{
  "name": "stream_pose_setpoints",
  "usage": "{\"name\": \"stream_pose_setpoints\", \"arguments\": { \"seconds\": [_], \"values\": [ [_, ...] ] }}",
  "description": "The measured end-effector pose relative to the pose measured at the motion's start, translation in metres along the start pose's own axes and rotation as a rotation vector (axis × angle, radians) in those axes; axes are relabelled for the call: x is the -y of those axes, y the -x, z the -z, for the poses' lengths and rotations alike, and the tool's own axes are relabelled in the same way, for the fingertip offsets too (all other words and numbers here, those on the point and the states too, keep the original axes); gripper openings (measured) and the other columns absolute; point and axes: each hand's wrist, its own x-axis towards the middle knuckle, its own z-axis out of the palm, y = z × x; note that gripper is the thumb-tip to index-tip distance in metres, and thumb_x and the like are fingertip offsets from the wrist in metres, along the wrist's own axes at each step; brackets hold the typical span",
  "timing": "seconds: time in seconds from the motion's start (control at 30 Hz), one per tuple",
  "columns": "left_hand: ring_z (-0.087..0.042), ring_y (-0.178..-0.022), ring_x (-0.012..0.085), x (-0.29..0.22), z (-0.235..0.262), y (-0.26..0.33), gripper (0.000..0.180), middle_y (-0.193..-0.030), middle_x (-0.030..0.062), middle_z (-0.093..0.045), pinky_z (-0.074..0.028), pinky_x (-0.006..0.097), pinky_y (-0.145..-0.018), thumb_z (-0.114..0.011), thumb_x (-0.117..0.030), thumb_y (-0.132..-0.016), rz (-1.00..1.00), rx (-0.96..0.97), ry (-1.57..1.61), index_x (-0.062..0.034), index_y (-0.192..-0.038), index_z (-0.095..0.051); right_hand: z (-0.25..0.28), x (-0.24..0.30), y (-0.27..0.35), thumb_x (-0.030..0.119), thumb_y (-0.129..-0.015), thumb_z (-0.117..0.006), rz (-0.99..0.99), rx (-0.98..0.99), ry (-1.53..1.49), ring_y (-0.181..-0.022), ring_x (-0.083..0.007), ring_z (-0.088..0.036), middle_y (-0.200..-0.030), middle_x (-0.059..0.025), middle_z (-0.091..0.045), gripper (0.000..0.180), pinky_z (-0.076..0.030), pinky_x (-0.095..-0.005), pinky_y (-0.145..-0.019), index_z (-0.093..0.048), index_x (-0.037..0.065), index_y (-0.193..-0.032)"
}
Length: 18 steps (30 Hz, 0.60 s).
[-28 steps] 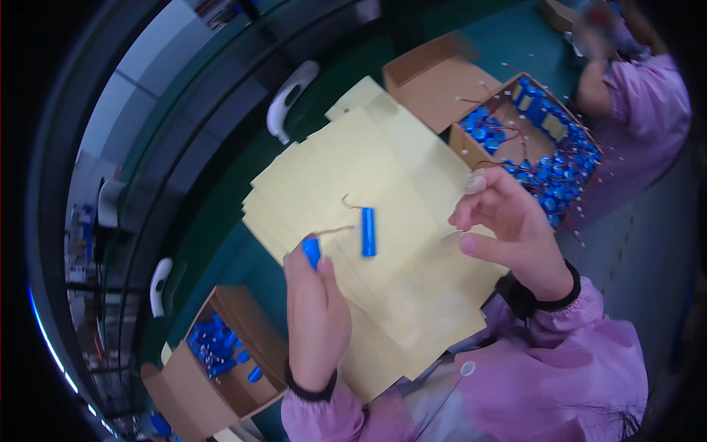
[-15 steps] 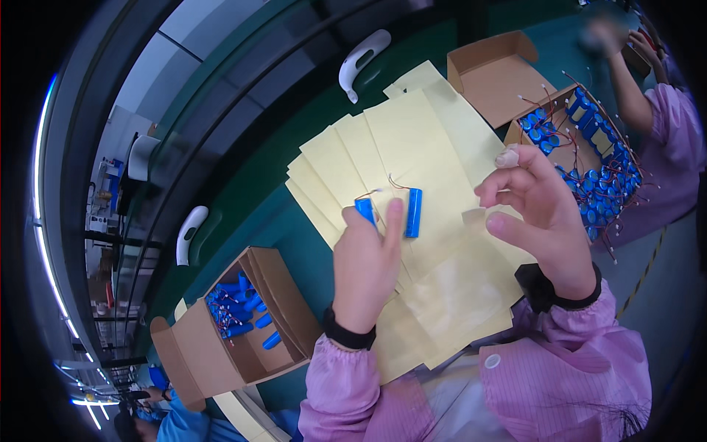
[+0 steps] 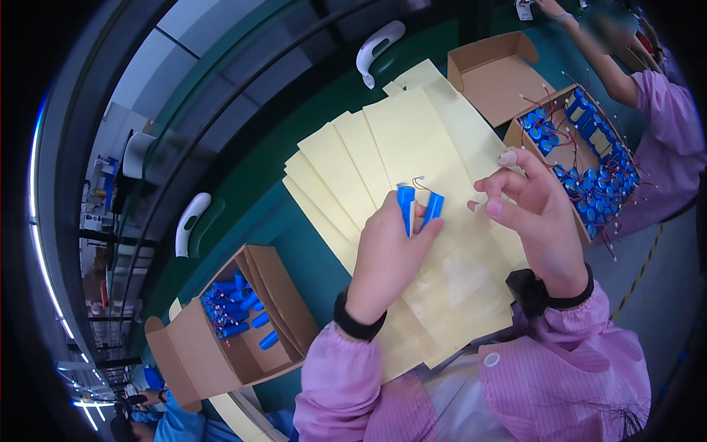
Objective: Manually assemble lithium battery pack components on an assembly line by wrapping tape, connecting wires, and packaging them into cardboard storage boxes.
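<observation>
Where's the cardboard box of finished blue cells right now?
In the head view, the open cardboard box with loose blue cylindrical cells sits at lower left on the green table, left of the left hand and the yellow sheets.

Yellow sheets [image 3: 412, 140] lie bare ahead — 2 cardboard boxes [image 3: 250, 324] flank them.

Two blue cylinders [image 3: 418, 208] held, three cardboard boxes [image 3: 492, 74], two white handles [image 3: 377, 46]

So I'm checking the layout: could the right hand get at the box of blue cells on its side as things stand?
Probably yes. The right hand is raised with nothing visibly gripped, and the open cardboard box of blue cells lies just beyond it, nothing between them.
</observation>
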Motion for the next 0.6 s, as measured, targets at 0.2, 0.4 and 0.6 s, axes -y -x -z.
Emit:
{"name": "stream_pose_setpoints", "arguments": {
  "seconds": [0.2, 0.4, 0.6],
  "values": [
    [-0.067, -0.088, 0.0172, -0.015, 0.011, 0.036, 0.031, -0.103, 0.0121, -0.063, -0.06, 0.031, -0.071, -0.075, -0.002, -0.084, 0.036, 0.106, 0.742, -0.0039, -0.09, -0.045, -0.012, 0.002, 0.006, -0.001, -0.086, -0.071, -0.104, 0.108, -0.129, -0.096, -0.0154, -0.062, -0.092, -0.005, -0.063, 0.048, -0.047, -0.0294, -0.091, -0.045, 0.005, -0.126],
    [-0.067, -0.094, 0.02, -0.007, 0.012, 0.046, 0.037, -0.107, 0.0133, -0.062, -0.063, 0.034, -0.07, -0.075, 0.002, -0.082, 0.022, 0.052, 0.916, -0.0079, -0.086, -0.04, -0.025, 0.0, 0.007, -0.001, -0.087, -0.069, -0.147, 0.139, -0.189, -0.09, -0.0115, -0.061, -0.094, -0.0066, -0.063, 0.044, -0.048, -0.0248, -0.08, -0.044, 0.005, -0.123],
    [-0.068, -0.094, 0.0207, -0.001, 0.014, 0.047, 0.038, -0.107, 0.0138, -0.061, -0.064, 0.034, -0.069, -0.075, 0.003, -0.082, 0.037, 0.061, 0.936, -0.0082, -0.085, -0.039, -0.028, -0.002, 0.007, -0.001, -0.088, -0.069, -0.159, 0.131, -0.147, -0.088, -0.0105, -0.061, -0.094, -0.0065, -0.062, 0.042, -0.048, -0.0237, -0.075, -0.044, 0.005, -0.121]
  ]
}}
